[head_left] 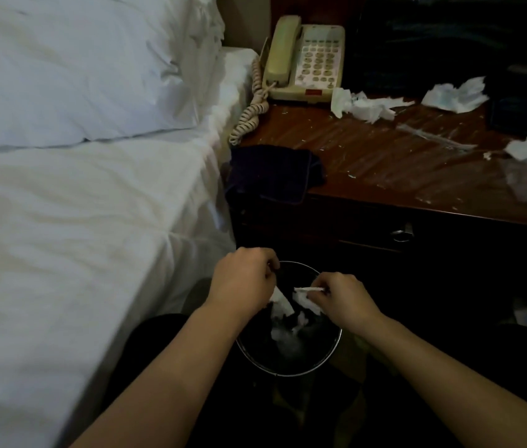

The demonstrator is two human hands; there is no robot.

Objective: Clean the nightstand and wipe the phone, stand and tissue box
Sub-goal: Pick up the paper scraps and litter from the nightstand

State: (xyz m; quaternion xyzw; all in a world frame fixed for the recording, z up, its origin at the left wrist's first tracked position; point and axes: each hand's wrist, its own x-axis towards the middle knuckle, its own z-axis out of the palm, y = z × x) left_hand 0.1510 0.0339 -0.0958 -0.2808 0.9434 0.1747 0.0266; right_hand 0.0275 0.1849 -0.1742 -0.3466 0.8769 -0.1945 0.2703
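Both hands hang over a round dark waste bin [288, 371] on the floor in front of the nightstand [385, 176]. My left hand [244, 279] is curled, with white tissue showing below it. My right hand [339, 297] pinches a thin strip of white tissue [309, 289] above the bin, where more crumpled tissue lies inside. A beige corded phone [304, 59] stands at the back left of the brown top. A dark cloth [271, 173] is draped over the front left corner.
Crumpled tissues [362, 105] and white scraps litter the nightstand top, with more at the right [456, 93]. A dark box [524, 108] sits at the far right. A white bed [77, 205] with a pillow fills the left side. A drawer handle [401, 234] faces me.
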